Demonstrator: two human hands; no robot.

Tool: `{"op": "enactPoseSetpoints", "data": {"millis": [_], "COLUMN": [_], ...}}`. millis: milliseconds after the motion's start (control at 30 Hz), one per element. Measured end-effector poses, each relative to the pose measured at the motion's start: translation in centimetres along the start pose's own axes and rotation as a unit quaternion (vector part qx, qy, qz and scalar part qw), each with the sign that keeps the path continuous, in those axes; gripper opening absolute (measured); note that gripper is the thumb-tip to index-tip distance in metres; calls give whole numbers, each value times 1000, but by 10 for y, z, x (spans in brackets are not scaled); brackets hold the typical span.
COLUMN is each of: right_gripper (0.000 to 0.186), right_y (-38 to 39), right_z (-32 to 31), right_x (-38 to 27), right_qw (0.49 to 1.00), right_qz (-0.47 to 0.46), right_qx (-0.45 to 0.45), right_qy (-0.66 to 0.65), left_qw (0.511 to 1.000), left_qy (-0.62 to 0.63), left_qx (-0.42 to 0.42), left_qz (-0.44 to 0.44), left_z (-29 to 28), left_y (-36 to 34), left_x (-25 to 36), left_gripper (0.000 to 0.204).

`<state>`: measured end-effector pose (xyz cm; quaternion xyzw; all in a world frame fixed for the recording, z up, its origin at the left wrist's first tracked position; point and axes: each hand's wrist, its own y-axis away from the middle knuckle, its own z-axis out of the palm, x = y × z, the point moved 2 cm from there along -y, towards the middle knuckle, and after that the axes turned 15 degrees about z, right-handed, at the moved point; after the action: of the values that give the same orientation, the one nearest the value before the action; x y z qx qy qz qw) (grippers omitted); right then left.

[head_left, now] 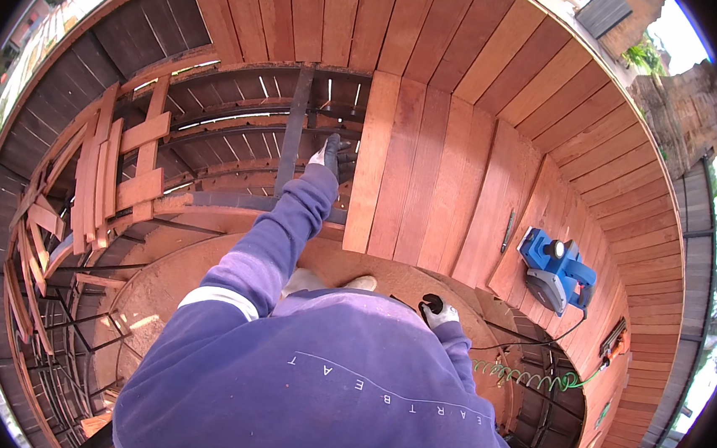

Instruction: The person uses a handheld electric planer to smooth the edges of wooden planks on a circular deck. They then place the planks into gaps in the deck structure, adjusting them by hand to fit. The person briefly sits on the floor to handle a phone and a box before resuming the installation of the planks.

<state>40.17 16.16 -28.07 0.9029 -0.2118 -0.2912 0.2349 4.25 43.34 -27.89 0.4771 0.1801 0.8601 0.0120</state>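
Note:
My left hand (331, 156), in a dark-and-white glove, reaches forward over the open framing (229, 148) beside the edge of the laid reddish planks (373, 160), fingers apart and holding nothing visible. A dark upright bar (292, 135) is just left of it. My gloved right hand (440, 312) is low beside my body, its dark fingers curled; what they may hold I cannot make out. A blue handheld power planer (558, 272) lies on the planks to the right, with a slim dark tool (508, 231) to its left.
Loose short boards (112, 171) rest on the curved framing at left. An orange-and-black tool (614, 345) with a coiled green hose (535, 375) and a black cable (517, 346) are at right. A round floor (169, 276) lies below, bordered by dark metal bars (106, 330).

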Motion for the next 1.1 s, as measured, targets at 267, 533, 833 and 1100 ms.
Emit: {"op": "enactPoseSetpoints", "data": {"millis": [267,533,833,1100], "right_gripper": [36,45,39,29], "right_y": [-24,0,13,38], "right_z": [97,180,174,97], "right_x": [202,328,263,179], "right_qw": [971,965,980,971], "right_qz": [218,190,151,204], "right_qx": [-79,-141,-105,-73], "right_qy": [61,116,-79,-96], "left_qw": [1000,974,965,987], "left_qy": [-5,-166,-190,-85], "left_qx": [-23,-155,-176,-134], "left_qz": [-21,12,31,-13], "left_z": [6,12,29,20], "left_y": [6,4,21,9], "left_x": [4,-4,19,7], "left_gripper": [57,57,51,53]}}
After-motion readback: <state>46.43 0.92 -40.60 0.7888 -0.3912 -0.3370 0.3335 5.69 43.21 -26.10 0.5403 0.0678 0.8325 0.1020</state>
